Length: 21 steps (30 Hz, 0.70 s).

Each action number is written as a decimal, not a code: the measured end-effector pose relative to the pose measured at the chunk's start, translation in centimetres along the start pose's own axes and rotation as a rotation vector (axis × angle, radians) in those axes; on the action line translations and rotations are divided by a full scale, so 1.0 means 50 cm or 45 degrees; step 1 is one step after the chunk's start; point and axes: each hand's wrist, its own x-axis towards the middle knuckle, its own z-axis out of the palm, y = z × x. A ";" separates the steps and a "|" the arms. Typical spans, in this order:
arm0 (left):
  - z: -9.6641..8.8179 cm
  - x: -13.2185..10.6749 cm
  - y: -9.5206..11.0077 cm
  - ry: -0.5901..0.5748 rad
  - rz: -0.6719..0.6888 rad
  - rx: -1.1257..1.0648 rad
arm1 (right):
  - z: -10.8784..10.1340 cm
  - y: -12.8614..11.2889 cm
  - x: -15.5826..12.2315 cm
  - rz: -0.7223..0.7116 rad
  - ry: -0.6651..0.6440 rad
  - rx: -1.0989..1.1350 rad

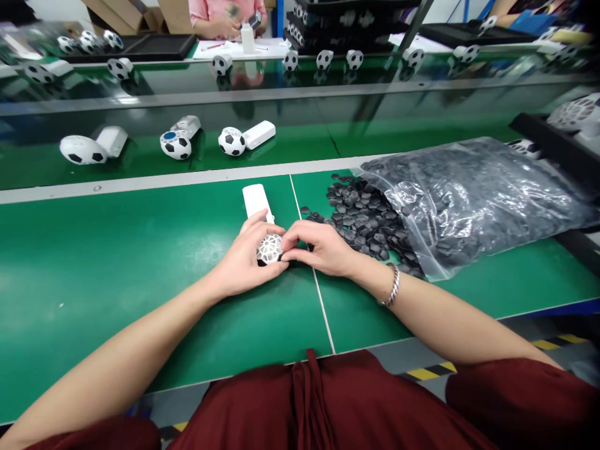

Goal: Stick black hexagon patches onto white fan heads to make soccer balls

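A white football-shaped casing (269,249) with an open lattice face sits between my two hands, joined to a flat white rectangular body (255,199) that points away from me. My left hand (248,253) wraps round the casing's left side, thumb in front and fingers behind. At its right edge, my right hand (316,249) pinches with thumb and forefinger, a small dark piece just showing at the fingertips. Loose black panel pieces (370,215) lie in a heap to the right of my right hand, spilling from a clear plastic bag (487,194) full of them.
Beyond the bench edge, a belt (309,134) carries several football-shaped units, such as one ball with a white body (232,141). Black trays (344,25) are stacked at the far side, where a co-worker (227,19) in pink sits. A dark rack (562,144) stands at the right.
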 end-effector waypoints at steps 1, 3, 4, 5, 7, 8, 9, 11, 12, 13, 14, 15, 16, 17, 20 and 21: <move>0.001 0.000 0.000 0.010 0.009 -0.006 | 0.002 0.004 0.001 0.042 0.023 0.028; 0.003 0.001 -0.002 0.022 0.030 -0.019 | 0.006 0.012 0.002 0.118 0.056 0.088; 0.004 0.002 -0.003 0.029 0.041 -0.022 | 0.009 0.015 0.002 0.148 0.062 0.108; 0.004 0.003 -0.005 0.038 0.055 -0.023 | 0.011 0.018 0.001 0.173 0.059 0.116; 0.005 0.004 -0.007 0.057 0.086 -0.013 | 0.017 0.021 -0.001 0.208 0.045 0.109; 0.006 0.005 -0.007 0.069 0.099 -0.003 | 0.020 0.020 -0.002 0.222 0.039 0.100; 0.006 0.005 -0.007 0.078 0.106 0.008 | 0.023 0.018 -0.003 0.235 0.037 0.088; 0.004 0.005 -0.007 0.091 0.104 0.027 | 0.028 0.013 -0.003 0.260 0.033 0.064; 0.003 0.005 -0.007 0.088 0.103 0.032 | 0.029 0.011 -0.002 0.274 0.027 0.061; 0.000 0.004 -0.007 0.076 0.104 0.033 | 0.027 0.010 0.000 0.286 0.018 0.071; -0.003 0.004 -0.008 0.052 0.107 0.031 | 0.024 0.011 0.004 0.293 0.009 0.091; -0.005 0.003 -0.009 0.022 0.113 0.027 | 0.017 0.014 0.008 0.296 0.008 0.108; -0.008 0.002 -0.011 -0.012 0.127 0.020 | 0.008 0.019 0.013 0.298 0.029 0.102; -0.009 0.002 -0.012 -0.045 0.145 0.013 | -0.004 0.028 0.019 0.304 0.072 0.048; -0.004 0.000 -0.016 -0.007 0.150 0.012 | -0.041 0.062 0.030 0.411 0.187 -0.392; -0.001 0.000 -0.016 0.041 0.119 0.023 | -0.051 0.073 0.032 0.463 0.173 -0.555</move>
